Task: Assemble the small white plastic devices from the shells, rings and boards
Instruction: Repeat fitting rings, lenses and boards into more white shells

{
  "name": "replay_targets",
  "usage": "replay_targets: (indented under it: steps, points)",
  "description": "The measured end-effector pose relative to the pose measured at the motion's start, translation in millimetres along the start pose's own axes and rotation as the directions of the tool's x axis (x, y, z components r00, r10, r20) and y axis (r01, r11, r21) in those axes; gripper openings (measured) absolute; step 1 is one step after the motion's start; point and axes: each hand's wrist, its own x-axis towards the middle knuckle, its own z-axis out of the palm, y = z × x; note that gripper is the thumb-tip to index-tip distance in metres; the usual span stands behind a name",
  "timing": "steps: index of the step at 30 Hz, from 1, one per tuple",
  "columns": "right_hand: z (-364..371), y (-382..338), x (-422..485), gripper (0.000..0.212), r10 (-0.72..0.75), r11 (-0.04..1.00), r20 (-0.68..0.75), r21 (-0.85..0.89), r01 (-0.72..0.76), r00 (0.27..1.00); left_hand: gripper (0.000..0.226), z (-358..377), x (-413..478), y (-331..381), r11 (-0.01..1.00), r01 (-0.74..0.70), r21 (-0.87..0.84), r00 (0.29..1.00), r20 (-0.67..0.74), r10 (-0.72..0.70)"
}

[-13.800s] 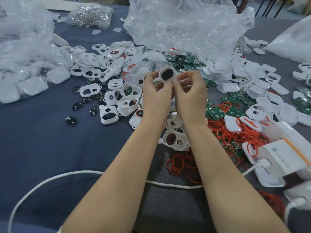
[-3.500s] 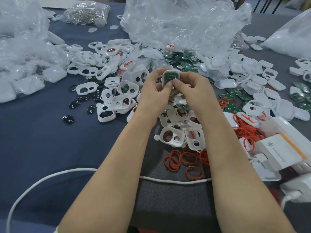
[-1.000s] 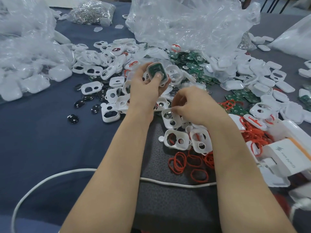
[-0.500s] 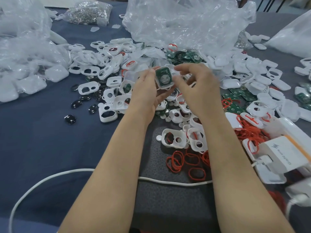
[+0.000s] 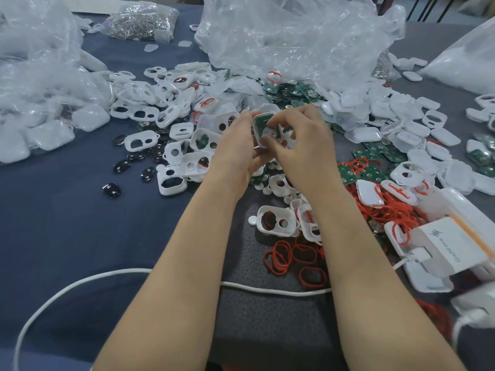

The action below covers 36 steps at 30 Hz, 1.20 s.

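Note:
My left hand (image 5: pixel 238 145) grips a small white shell (image 5: pixel 263 127) with a green board seated inside it, held up over the pile of parts. My right hand (image 5: pixel 305 145) meets it from the right, with fingertips pinching at the board and the shell's lower edge. Loose white shells with two holes (image 5: pixel 276 220) lie just below my hands. Red rings (image 5: pixel 294 258) are scattered nearer to me. Green boards (image 5: pixel 369 167) lie to the right, and black oval pieces (image 5: pixel 120 166) to the left.
Crumpled clear plastic bags (image 5: pixel 294 36) fill the back and the left (image 5: pixel 34 84). A white charger box (image 5: pixel 450 245) sits at the right, its white cable (image 5: pixel 107 277) crossing the dark blue cloth in front of me. White lids (image 5: pixel 396 113) are heaped at back right.
My right hand came up from the pile of shells and joined my left hand at the shell with the board. The shell now sits a little lower between both hands.

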Motion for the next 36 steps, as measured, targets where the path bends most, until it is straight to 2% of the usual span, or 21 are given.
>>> replay_targets:
  steps: [21,36]
  points:
    - [0,11,1,0.013,0.021,0.978,0.038,0.205,-0.028,0.999,0.026,-2,3,0,0.999,-0.003,-0.033,1.0,0.017,0.004]
    - [3,11,0,0.011,0.045,0.981,0.046,0.187,-0.053,0.998,0.026,-7,6,-6,0.998,-0.058,-0.002,0.996,0.07,0.058]
